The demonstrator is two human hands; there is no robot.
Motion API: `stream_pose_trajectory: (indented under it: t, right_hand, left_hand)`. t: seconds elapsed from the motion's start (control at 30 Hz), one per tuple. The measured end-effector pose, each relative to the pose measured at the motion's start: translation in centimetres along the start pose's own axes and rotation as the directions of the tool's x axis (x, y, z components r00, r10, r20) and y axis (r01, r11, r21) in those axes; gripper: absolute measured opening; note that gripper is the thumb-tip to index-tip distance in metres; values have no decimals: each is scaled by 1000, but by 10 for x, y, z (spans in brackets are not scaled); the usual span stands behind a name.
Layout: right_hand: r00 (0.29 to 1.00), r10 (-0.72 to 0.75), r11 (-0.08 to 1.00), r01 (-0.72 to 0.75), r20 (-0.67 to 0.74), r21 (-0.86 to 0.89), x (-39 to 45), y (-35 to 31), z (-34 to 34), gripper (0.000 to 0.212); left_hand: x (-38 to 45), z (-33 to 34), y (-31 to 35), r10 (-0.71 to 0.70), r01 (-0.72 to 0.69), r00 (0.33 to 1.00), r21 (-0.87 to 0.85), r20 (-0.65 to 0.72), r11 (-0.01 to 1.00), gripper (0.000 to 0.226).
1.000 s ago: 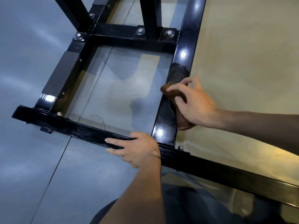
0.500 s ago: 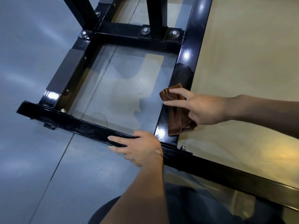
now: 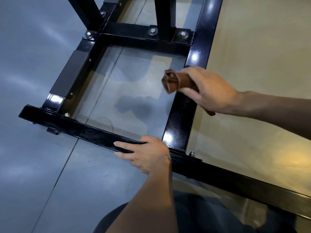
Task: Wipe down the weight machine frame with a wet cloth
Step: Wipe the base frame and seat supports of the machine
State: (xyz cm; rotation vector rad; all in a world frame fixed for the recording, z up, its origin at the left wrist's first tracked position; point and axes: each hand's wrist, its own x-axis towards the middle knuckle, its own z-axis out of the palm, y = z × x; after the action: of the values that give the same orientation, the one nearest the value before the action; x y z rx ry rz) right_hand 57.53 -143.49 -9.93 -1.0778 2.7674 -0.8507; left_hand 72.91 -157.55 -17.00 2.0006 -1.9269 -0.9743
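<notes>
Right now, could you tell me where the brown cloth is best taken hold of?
Probably the bunched free end of the brown cloth, approached from the left: it juts beyond the right hand, which covers the rest.

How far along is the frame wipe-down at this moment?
Partly done. The right side rail looks dull and streaked below the right hand, suggesting it has been wiped there. In hand: that hand grips the brown cloth at the rail. The left hand grips the front crossbar. The left rail and rear crossbar show no clear wiping.
</notes>
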Motion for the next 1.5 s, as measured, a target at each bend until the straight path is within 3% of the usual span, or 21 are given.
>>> stream_pose_trajectory:
  t: [0.07,0.17,0.23,0.37,0.47,0.53,0.6,0.67,0.73,0.87,1.0,1.07,1.13,1.23,1.4,1.5]
  right_hand:
    - [997,78,993,-79,-13,-85,0,0,2,49]
    - [978,110,963,-61,175,-263,-19,-11,26,71]
    - [958,86,946,8,275,-324,-45,-26,50,70]
    - [933,-152,944,235,327,-231,-98,-43,81,53]
    - [905,-298,869,389,303,-306,-84,-9,79,47]
    - [952,-246,882,298,181,-366,-58,13,70,45]
    - [994,-99,915,108,43,-388,-34,27,58,43]
    - [1000,12,932,-14,-7,-361,-24,30,59,40]
    - [1000,25,956,-18,17,-292,-34,18,66,40]
    - [949,-234,948,271,212,-167,-95,-17,86,44]
    - [861,-386,849,472,332,-238,-87,3,72,51]
    - [932,-279,880,345,231,-327,-57,21,61,56]
    - [991,-90,916,120,96,-384,-33,25,56,57]
    - [999,21,919,-7,32,-394,-28,10,68,53]
    - [968,-183,949,220,173,-227,-87,-39,97,50]
    - [925,-286,901,349,250,-260,-83,-19,89,56]
  left_hand:
    - [0,0,1,-4,4,1000,0,-2,1000,79]
    - [-1,-1,3,-8,8,1000,-7,-13,1000,79]
    - [0,0,3,-8,8,1000,-17,-17,1000,78]
    - [-1,0,1,5,-6,1000,-19,-18,1000,74]
    - [0,1,1,-6,6,1000,-19,-11,1000,74]
    - [0,1,1,-15,14,1000,-17,-18,1000,74]
    - [-1,2,1,-12,12,1000,-15,-24,1000,74]
    - [0,2,1,-1,0,1000,-12,-26,1000,73]
    - [1,3,1,8,-8,1000,-16,-30,1000,73]
    - [0,2,-1,18,-18,1000,-26,-22,999,70]
    - [0,2,0,3,-4,1000,-28,-24,1000,69]
    - [0,3,1,11,-11,999,-18,-37,1000,69]
    - [-1,4,2,14,-16,998,-24,-54,1000,69]
    - [0,3,1,22,-23,999,-13,-41,1000,69]
    - [-1,4,1,19,-20,999,-28,-41,999,69]
    - [0,4,-1,25,-26,999,-18,-38,1000,69]
